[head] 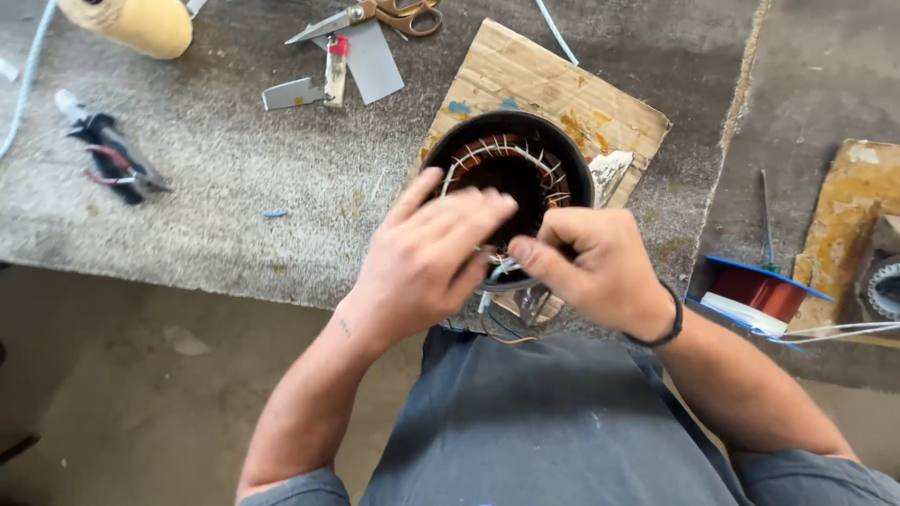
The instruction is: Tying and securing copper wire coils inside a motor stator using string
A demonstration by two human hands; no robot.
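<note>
Carpet covers the desk [234,206], and a cardboard sheet [553,80] lies near its front edge under a black motor stator [511,178]. The left hand [427,258] curls over the stator's near rim; the right hand [591,267] pinches a white wire [497,270] there. Scissors [375,16] lie at the far edge.

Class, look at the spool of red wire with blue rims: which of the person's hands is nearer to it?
Right. The right hand works at the motor stator's near rim, just left of the spool of red wire; the left hand lies farther left, beyond it.
</note>
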